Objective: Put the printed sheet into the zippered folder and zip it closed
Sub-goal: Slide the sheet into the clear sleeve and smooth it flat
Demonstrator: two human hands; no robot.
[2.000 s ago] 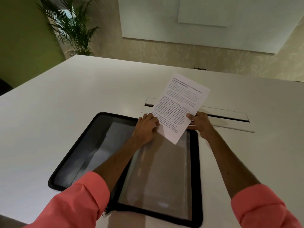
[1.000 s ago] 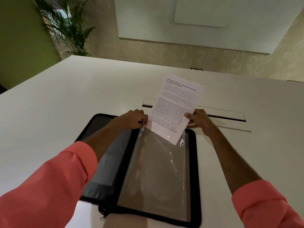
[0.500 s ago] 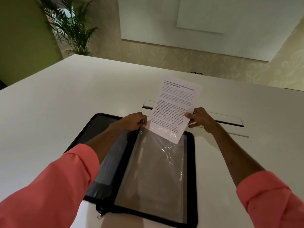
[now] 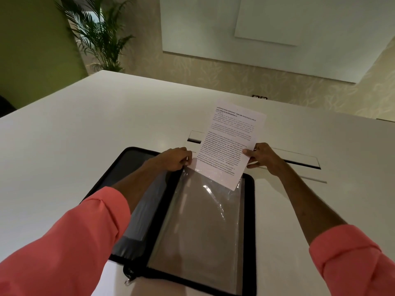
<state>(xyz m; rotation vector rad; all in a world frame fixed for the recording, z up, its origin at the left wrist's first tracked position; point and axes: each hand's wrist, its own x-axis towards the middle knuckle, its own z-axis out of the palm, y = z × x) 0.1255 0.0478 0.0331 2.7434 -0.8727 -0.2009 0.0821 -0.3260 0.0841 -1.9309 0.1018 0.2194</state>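
Note:
A black zippered folder point(image 4: 249, 210) lies open flat on the white table, with a clear plastic sleeve point(image 4: 198, 227) on its right half. My right hand point(image 4: 259, 155) pinches the right edge of the printed sheet point(image 4: 229, 144), which tilts up over the sleeve's far end. The sheet's lower corner rests on or just inside the sleeve's mouth; I cannot tell which. My left hand point(image 4: 173, 159) pinches the far left corner of the plastic sleeve beside the sheet. A zipper pull point(image 4: 127, 281) hangs at the folder's near edge.
The white table point(image 4: 85, 135) has a long cable slot with a raised lid point(image 4: 299, 162) just beyond the folder. A potted palm point(image 4: 100, 33) stands past the table's far left corner, and a socket point(image 4: 259, 97) shows on the wall behind.
My left hand moved from resting on the sheet to gripping the sleeve's far corner. The sheet turned more upright and its lower edge came down to the sleeve's mouth.

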